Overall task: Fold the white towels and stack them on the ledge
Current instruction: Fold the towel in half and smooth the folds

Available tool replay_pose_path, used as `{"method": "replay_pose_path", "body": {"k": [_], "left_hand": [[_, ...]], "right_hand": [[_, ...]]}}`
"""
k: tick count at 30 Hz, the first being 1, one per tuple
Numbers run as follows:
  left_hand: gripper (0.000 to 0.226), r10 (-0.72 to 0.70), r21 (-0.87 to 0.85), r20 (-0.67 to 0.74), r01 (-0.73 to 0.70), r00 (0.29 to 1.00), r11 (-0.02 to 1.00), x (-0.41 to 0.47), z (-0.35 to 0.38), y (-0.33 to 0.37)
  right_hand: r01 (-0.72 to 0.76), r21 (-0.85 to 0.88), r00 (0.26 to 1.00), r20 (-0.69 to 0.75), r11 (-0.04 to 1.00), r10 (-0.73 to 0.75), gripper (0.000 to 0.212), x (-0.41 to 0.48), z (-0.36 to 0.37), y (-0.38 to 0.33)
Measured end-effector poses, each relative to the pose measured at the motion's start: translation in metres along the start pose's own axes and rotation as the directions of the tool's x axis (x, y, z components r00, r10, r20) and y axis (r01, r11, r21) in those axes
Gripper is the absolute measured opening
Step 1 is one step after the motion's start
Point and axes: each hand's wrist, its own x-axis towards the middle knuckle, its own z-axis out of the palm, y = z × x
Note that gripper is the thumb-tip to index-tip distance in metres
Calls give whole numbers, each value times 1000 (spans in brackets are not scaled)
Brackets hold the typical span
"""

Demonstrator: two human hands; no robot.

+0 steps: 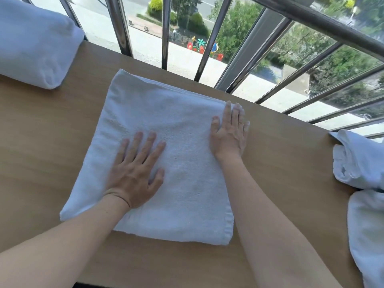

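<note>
Palm down with fingers spread, my left hand (135, 173) rests on the folded white towel (187, 196). My right hand (228, 132), fingers straight and together, presses its right edge. It lies mid-tabletop (41, 142). Another folded towel (31, 42) sits far left by the railing (166, 28), and crumpled towels (361, 163) lie at the right.

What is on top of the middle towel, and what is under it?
The left hand lies flat on the towel, the right hand at its right edge. It rests on the wooden ledge; the covered part is hidden.
</note>
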Motion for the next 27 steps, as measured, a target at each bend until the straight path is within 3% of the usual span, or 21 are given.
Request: {"method": "replay_pose_path", "body": {"k": [3, 6, 9, 11, 13, 18, 20, 23, 27], "left_hand": [[68, -2, -4, 4, 2, 1000, 1000, 1, 0, -1], [66, -10, -40, 1, 10, 1000, 999, 2, -1, 0], [62, -7, -69, 18, 8, 1000, 998, 1, -3, 0], [61, -17, -84, 45, 21, 999, 996, 0, -7, 3], [61, -7, -125, 78, 17, 997, 992, 1, -11, 2], [58, 170, -191, 97, -150, 981, 970, -18, -16, -33], [56, 229, -191, 85, -209, 970, 959, -18, -19, -47], [57, 260, -140, 114, -243, 959, 960, -5, -21, -59], [61, 275, -51, 158, -271, 948, 961, 29, -19, -78]], "right_hand": [[-69, 86, 997, -15, 994, 70, 63, -45, 13, -24], [70, 206, 997, -50, 976, -61, 60, -126, 38, -57], [167, 119, 985, -51, 979, -162, 57, -185, 56, -59], [155, 85, 987, -49, 984, -151, 57, -193, 55, -49], [99, 41, 994, -43, 994, -97, 58, -190, 53, -45], [-269, -3, 962, -55, 963, 268, 62, -199, 61, -69], [-198, 76, 978, -57, 977, 203, 62, -206, 68, -100], [-48, 40, 998, -43, 998, 50, 60, -215, 79, -130], [-68, 17, 991, -112, 998, 69, 67, -213, 83, -129]]}}
